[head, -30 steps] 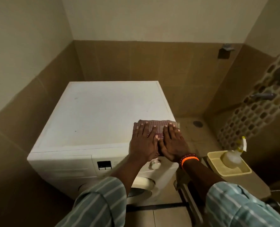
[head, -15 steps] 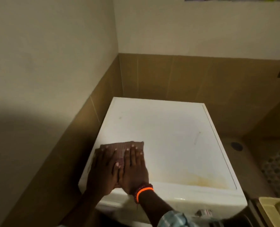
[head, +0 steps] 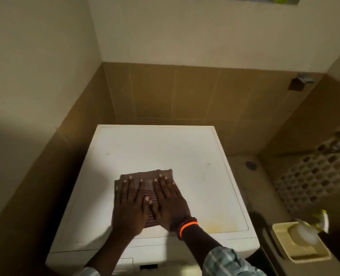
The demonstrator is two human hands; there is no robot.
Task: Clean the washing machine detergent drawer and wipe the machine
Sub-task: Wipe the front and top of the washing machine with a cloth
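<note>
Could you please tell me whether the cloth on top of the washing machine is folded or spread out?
Folded: the cloth shows a second layer edge stepped along its far side.

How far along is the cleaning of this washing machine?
Midway through wiping, it seems. Both hands, left hand and right hand, press a brown cloth flat on the machine top. A yellowish stain remains near the front right. The detergent drawer isn't clearly visible.

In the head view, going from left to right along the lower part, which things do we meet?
Left hand → cloth → right hand → yellowish stain → tray with a bottle.
</note>
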